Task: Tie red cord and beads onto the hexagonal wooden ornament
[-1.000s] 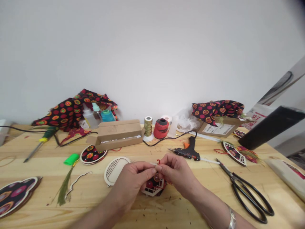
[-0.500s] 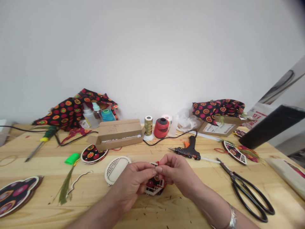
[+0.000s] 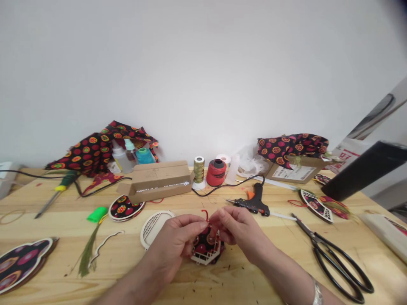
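A small hexagonal ornament (image 3: 206, 249) is held just above the tabletop (image 3: 127, 264), near its front edge, between the left hand (image 3: 176, 241) and the right hand (image 3: 238, 232). The grip of each hand is pinched shut on the ornament's upper edge, where a loop of red cord (image 3: 205, 213) stands up between the fingertips. Which fingers hold the cord itself cannot be told.

The ornament's pale wooden lattice is seen already backed with dotted black-and-red fabric, so the covering appears to be done. The cord at the top seems to be the part in hand, and whether it is fastened is not shown.

A bare round lattice frame (image 3: 154, 224) is left uncovered just beside the left hand. A fabric-covered disc (image 3: 125, 207) lies beyond it, near a green tassel (image 3: 88, 248). A glue gun (image 3: 254, 203), its lead run back towards the wall, is laid just past the right hand, and black scissors (image 3: 333, 262) are set well apart to the right. A red spool (image 3: 216, 173) and a gold spool (image 3: 199, 168) are stood beside an open cardboard box (image 3: 159, 180) at the back.
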{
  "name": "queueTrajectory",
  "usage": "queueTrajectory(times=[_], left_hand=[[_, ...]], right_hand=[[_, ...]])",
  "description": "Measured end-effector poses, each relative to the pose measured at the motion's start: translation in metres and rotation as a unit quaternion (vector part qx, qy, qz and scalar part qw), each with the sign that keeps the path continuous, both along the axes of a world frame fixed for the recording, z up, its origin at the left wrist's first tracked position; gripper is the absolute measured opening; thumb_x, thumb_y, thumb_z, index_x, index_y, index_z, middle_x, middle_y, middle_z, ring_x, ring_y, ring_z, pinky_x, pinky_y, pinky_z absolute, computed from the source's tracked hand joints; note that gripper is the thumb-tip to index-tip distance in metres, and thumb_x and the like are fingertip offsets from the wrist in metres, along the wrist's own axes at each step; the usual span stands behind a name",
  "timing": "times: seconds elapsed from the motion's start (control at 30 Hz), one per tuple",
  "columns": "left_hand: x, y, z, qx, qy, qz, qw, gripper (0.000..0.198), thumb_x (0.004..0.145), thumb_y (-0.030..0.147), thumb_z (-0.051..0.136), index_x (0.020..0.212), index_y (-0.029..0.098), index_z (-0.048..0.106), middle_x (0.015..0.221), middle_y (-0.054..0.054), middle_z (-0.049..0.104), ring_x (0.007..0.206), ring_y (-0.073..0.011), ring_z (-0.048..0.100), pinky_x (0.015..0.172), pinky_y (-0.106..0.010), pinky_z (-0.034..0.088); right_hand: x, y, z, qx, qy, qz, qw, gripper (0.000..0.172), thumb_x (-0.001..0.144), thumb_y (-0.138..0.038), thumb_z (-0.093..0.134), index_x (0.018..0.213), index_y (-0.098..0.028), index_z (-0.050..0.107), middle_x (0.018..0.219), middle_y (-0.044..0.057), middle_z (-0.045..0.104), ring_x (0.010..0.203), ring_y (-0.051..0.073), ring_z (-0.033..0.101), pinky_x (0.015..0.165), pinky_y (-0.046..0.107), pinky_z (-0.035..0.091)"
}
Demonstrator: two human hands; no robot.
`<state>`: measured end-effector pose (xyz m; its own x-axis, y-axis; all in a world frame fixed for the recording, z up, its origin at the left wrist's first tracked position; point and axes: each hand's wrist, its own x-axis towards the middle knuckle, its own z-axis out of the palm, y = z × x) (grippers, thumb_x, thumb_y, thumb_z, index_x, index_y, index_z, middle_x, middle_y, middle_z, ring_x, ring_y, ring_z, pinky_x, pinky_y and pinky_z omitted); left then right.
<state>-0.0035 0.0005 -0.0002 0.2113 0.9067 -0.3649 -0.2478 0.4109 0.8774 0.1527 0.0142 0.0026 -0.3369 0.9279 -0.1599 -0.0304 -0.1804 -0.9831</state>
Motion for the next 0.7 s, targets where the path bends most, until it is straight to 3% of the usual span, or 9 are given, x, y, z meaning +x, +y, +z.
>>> queueTrajectory(times=[0.17, 0.27, 0.33, 0.43, 0.53, 0.63, 0.7], left_hand=[[-0.002, 0.004, 0.001, -0.008, -0.013, 0.037, 0.999, 0.012, 0.064, 0.024, 0.069, 0.064, 0.013, 0.064, 0.038, 0.009, 0.036, 0.036, -0.0023, 0.021, 0.036, -0.017, 0.013], [-0.001, 0.004, 0.005, -0.02, -0.015, 0.065, 0.998, 0.012, 0.062, 0.022, 0.07, 0.065, 0.012, 0.065, 0.041, 0.008, 0.042, 0.036, -0.0019, 0.028, 0.034, -0.014, 0.015], [0.001, 0.003, 0.008, -0.03, -0.023, 0.074, 0.997, 0.011, 0.062, 0.021, 0.07, 0.065, 0.013, 0.065, 0.04, 0.008, 0.042, 0.035, -0.0023, 0.031, 0.034, -0.013, 0.018], [0.003, 0.002, 0.01, -0.032, -0.043, 0.064, 0.997, 0.01, 0.066, 0.022, 0.068, 0.065, 0.012, 0.064, 0.035, 0.009, 0.038, 0.032, -0.0026, 0.031, 0.032, -0.013, 0.02], [0.003, 0.002, 0.008, -0.033, -0.057, 0.059, 0.996, 0.01, 0.068, 0.022, 0.065, 0.068, 0.013, 0.063, 0.04, 0.006, 0.048, 0.032, -0.0027, 0.032, 0.033, -0.014, 0.024], [0.001, 0.002, 0.004, -0.038, -0.07, 0.052, 0.995, 0.011, 0.069, 0.023, 0.065, 0.068, 0.012, 0.061, 0.053, 0.001, 0.06, 0.032, -0.0007, 0.031, 0.032, -0.013, 0.023], [0.001, 0.002, 0.003, -0.046, -0.084, 0.049, 0.994, 0.012, 0.069, 0.023, 0.065, 0.066, 0.012, 0.06, 0.052, 0.002, 0.059, 0.032, 0.0004, 0.029, 0.031, -0.011, 0.019]], right_hand=[[0.004, 0.0, 0.005, 0.11, -0.156, -0.024, 0.981, 0.033, 0.076, -0.041, 0.054, 0.062, -0.012, 0.058, 0.054, -0.001, 0.052, 0.049, 0.008, 0.042, 0.045, 0.019, 0.032], [0.002, -0.008, 0.009, 0.156, -0.23, -0.055, 0.959, 0.028, 0.076, -0.037, 0.055, 0.061, -0.014, 0.056, 0.052, -0.001, 0.052, 0.048, 0.008, 0.043, 0.044, 0.019, 0.031], [-0.001, -0.015, 0.009, 0.228, -0.279, -0.063, 0.931, 0.026, 0.081, -0.034, 0.049, 0.064, -0.016, 0.057, 0.052, -0.001, 0.054, 0.047, 0.009, 0.043, 0.044, 0.02, 0.031], [-0.005, -0.026, 0.004, 0.393, -0.362, -0.04, 0.845, 0.016, 0.083, -0.024, 0.046, 0.073, -0.018, 0.057, 0.061, 0.002, 0.058, 0.053, 0.011, 0.048, 0.051, 0.024, 0.033], [-0.008, -0.034, -0.005, 0.556, -0.431, 0.0, 0.711, 0.012, 0.079, -0.012, 0.045, 0.074, -0.018, 0.053, 0.064, 0.003, 0.058, 0.058, 0.015, 0.049, 0.054, 0.028, 0.033], [-0.01, -0.039, -0.009, 0.63, -0.49, 0.062, 0.599, 0.013, 0.078, -0.009, 0.042, 0.081, -0.016, 0.054, 0.063, 0.004, 0.054, 0.055, 0.017, 0.047, 0.051, 0.031, 0.032], [-0.014, -0.042, -0.008, 0.656, -0.512, 0.081, 0.549, 0.015, 0.077, -0.008, 0.041, 0.083, -0.013, 0.055, 0.061, 0.004, 0.052, 0.052, 0.017, 0.045, 0.048, 0.032, 0.032]])
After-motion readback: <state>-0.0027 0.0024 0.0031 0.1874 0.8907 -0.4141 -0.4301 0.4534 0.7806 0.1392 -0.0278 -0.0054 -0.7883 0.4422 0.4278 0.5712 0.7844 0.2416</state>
